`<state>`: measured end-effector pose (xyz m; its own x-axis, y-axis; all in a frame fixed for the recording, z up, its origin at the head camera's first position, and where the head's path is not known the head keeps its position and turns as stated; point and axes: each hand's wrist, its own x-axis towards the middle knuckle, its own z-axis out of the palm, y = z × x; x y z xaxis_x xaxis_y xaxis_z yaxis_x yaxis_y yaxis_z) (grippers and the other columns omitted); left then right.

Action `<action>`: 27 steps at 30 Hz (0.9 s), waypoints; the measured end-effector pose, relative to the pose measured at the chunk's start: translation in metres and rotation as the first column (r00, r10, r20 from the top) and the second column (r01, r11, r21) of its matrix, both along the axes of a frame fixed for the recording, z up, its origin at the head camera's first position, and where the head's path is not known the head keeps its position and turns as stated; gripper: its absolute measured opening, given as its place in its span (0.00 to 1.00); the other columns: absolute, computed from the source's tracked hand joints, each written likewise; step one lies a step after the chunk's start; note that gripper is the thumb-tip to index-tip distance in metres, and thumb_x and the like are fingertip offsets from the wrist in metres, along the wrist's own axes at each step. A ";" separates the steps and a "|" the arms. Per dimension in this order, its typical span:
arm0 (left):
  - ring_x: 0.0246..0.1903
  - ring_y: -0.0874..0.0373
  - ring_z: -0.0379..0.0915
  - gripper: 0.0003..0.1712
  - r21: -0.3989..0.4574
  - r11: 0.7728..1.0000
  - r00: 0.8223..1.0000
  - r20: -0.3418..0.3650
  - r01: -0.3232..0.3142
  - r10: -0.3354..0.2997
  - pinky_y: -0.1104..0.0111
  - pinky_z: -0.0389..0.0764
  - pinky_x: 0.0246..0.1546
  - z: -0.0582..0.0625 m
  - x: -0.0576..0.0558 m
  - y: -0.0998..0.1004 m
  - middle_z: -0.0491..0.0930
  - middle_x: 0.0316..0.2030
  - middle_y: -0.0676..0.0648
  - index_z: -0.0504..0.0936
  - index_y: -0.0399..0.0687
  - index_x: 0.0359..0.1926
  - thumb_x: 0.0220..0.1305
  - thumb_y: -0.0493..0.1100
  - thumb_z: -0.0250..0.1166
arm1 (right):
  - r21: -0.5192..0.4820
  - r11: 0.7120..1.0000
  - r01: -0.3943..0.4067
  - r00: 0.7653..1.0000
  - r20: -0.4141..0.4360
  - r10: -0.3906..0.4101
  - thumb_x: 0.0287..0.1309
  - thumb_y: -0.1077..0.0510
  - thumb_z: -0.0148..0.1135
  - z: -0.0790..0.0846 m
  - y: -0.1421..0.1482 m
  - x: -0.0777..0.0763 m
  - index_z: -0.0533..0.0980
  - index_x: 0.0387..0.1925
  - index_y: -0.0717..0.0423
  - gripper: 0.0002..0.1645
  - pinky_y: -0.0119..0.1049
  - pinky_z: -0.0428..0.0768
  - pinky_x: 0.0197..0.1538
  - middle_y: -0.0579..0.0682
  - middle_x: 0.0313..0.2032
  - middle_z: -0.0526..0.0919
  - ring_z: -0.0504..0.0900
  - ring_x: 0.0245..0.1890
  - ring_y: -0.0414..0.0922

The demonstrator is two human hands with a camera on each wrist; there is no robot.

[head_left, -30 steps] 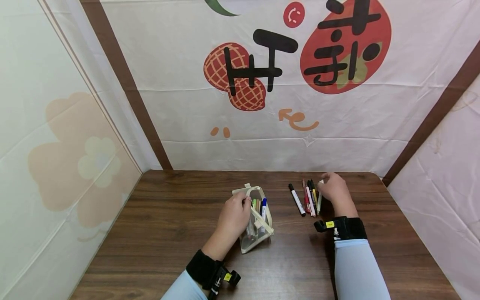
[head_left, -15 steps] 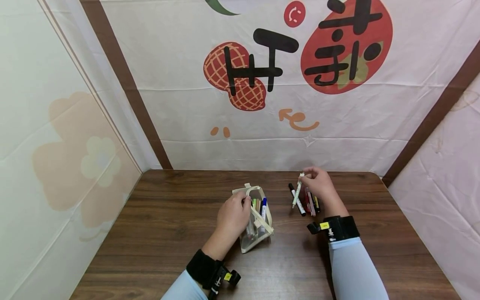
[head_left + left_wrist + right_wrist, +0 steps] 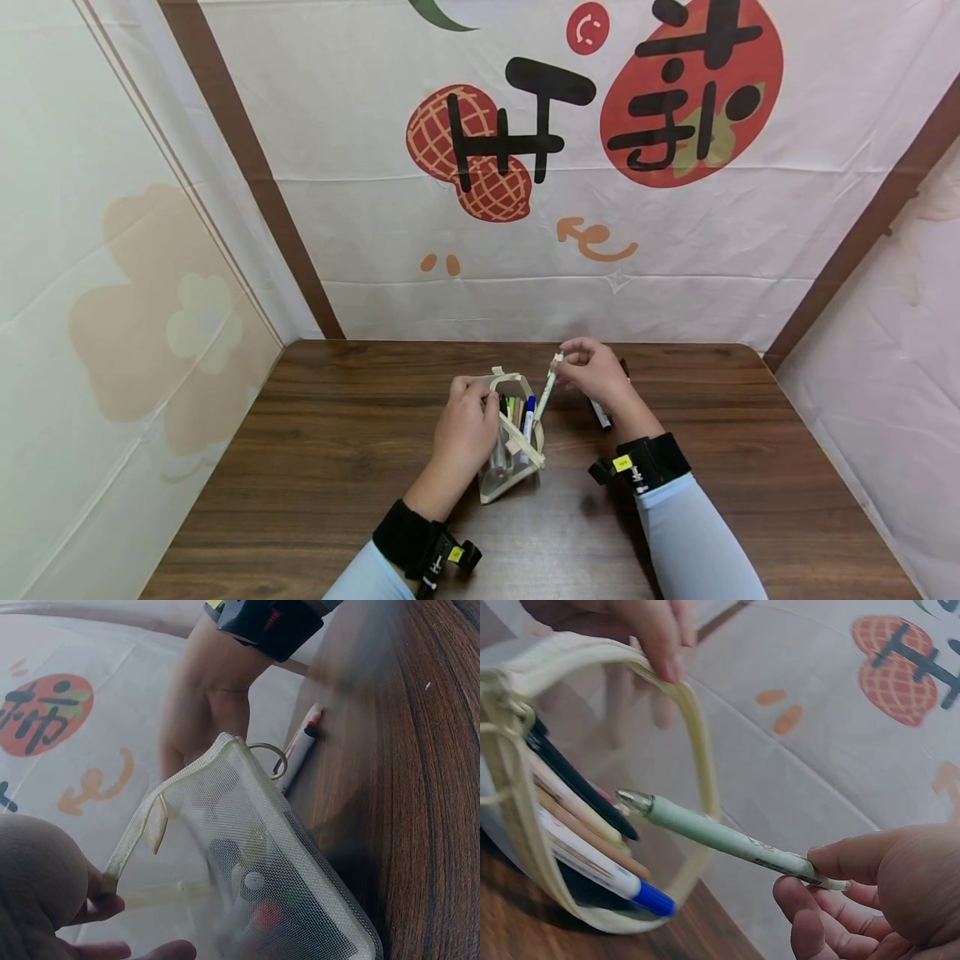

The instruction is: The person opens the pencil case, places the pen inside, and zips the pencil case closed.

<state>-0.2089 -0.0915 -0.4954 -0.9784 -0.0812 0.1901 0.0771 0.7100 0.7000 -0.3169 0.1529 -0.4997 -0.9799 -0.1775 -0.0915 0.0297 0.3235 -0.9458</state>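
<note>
A mesh pencil case (image 3: 491, 483) with cream trim stands unzipped on the table, several pens inside it, among them a white marker (image 3: 592, 859) with a blue cap. My left hand (image 3: 467, 425) pinches the rim of its opening on the left side. Between thumb and fingers my right hand (image 3: 596, 375) holds a pale green pen (image 3: 712, 836) by one end. The pen slants down, its tip at the mouth of the case in the right wrist view. Whether the tip touches anything inside I cannot tell.
Right of the case a white marker with black ends (image 3: 600, 414) lies on the wooden table (image 3: 337, 433), partly hidden by my right hand. A printed cloth wall (image 3: 375, 250) rises behind the table's far edge.
My right hand has lifted the pale green pen from the group of pens at the right and carried it left to the pencil case. My left hand has stayed at the rim.
</note>
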 end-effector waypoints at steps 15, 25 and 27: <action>0.34 0.52 0.76 0.13 -0.046 0.999 1.000 0.008 0.013 -0.012 0.57 0.80 0.36 0.002 0.000 -0.002 0.83 0.45 0.41 0.86 0.42 0.44 0.87 0.44 0.61 | -0.002 0.980 -0.199 0.979 0.041 0.199 0.76 0.60 0.75 -0.009 -0.039 0.014 0.81 0.65 0.64 0.23 0.54 0.95 0.49 0.58 0.43 0.96 0.96 0.39 0.53; 0.33 0.53 0.75 0.13 -0.045 0.999 1.000 0.010 0.013 -0.013 0.59 0.78 0.35 0.004 0.002 -0.003 0.83 0.46 0.41 0.86 0.43 0.43 0.87 0.44 0.60 | 0.057 0.952 -0.301 0.953 0.047 0.298 0.78 0.61 0.70 -0.005 -0.041 0.021 0.85 0.61 0.63 0.16 0.52 0.94 0.47 0.61 0.43 0.96 0.96 0.40 0.55; 0.32 0.53 0.74 0.13 -0.045 0.999 1.000 0.008 0.014 -0.014 0.59 0.78 0.35 0.004 0.002 -0.003 0.82 0.45 0.42 0.85 0.43 0.43 0.87 0.43 0.60 | 0.080 0.956 -0.283 0.959 0.040 0.280 0.79 0.59 0.70 -0.002 -0.038 0.021 0.85 0.59 0.62 0.14 0.50 0.94 0.45 0.61 0.42 0.95 0.96 0.39 0.56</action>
<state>-0.2069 -0.0945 -0.4917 -0.9809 -0.0589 0.1854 0.0818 0.7398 0.6678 -0.2962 0.1145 -0.5021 -0.8880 -0.4365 -0.1449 -0.0477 0.4008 -0.9149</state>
